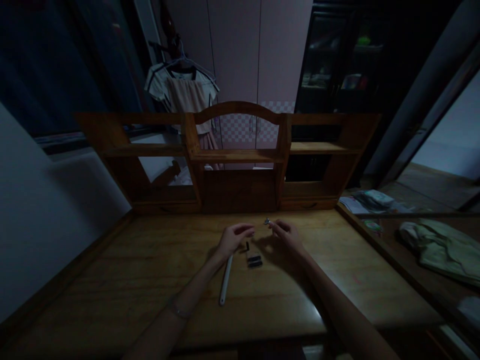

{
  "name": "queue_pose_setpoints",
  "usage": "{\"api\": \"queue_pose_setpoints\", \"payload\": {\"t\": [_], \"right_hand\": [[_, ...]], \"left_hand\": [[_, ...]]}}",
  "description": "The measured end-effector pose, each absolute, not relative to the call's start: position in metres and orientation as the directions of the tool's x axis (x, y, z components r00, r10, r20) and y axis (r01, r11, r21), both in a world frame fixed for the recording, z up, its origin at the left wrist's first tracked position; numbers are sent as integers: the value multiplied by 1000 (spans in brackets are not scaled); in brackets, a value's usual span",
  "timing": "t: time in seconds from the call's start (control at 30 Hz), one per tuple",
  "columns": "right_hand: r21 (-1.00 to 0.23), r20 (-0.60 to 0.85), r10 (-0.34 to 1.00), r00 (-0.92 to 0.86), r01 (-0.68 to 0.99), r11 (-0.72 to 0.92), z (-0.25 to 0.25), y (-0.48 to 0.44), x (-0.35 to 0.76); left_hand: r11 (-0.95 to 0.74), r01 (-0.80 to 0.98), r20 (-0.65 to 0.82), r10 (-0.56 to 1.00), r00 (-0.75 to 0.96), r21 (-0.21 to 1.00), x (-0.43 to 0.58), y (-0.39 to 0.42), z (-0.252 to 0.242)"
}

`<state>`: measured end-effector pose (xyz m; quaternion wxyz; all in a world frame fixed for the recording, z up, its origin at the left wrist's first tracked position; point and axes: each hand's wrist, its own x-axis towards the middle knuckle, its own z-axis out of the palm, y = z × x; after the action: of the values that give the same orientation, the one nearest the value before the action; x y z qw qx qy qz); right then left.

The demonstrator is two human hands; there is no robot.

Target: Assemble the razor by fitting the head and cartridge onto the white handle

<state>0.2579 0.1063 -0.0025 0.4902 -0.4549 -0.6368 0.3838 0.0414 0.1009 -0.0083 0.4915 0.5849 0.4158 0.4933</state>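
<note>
My right hand (287,234) pinches a small shiny metal piece (267,221) between thumb and fingertips, a little above the desk; its exact kind is too small to make out. To its left, my left hand (233,239) has thumb and fingers pressed together, with a tiny bright spot at the tips that I cannot name. Beneath and between the hands lie small dark pieces (255,262) side by side and a short black piece (247,246). A long whitish flat strip (225,285) with a hole at its near end lies partly under my left hand.
The wooden desk (157,280) carries a shelf hutch (240,157) along its back edge. A wall (56,200) borders the left side. On the right, beyond the desk's raised edge, are a light green cloth (442,247) and papers (354,204). The room is dim.
</note>
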Motion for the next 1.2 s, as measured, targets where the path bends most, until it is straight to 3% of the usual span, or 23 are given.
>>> {"api": "queue_pose_setpoints", "payload": {"t": [0.2, 0.37, 0.57, 0.7, 1.0, 1.2], "right_hand": [[-939, 279, 960, -32, 200, 280, -7, 112, 266], [-932, 288, 956, -54, 212, 293, -11, 108, 266], [-915, 289, 949, -123, 257, 312, -15, 104, 260], [-911, 293, 948, -124, 265, 316, -15, 102, 258], [-909, 313, 943, -110, 251, 331, -12, 99, 262], [-910, 308, 947, -92, 263, 321, -13, 96, 259]], "left_hand": [[-309, 418, 296, 950, 99, 854, 26, 98, -3], [-315, 637, 212, 949, 235, 703, 3, 84, -5], [-489, 724, 108, 856, 505, 486, -11, 65, 9], [-531, 730, 14, 813, 583, 431, -8, 74, 12], [-460, 690, -16, 826, 564, 559, -6, 89, 9], [-150, 341, -41, 868, 494, 928, 2, 79, 10]]}}
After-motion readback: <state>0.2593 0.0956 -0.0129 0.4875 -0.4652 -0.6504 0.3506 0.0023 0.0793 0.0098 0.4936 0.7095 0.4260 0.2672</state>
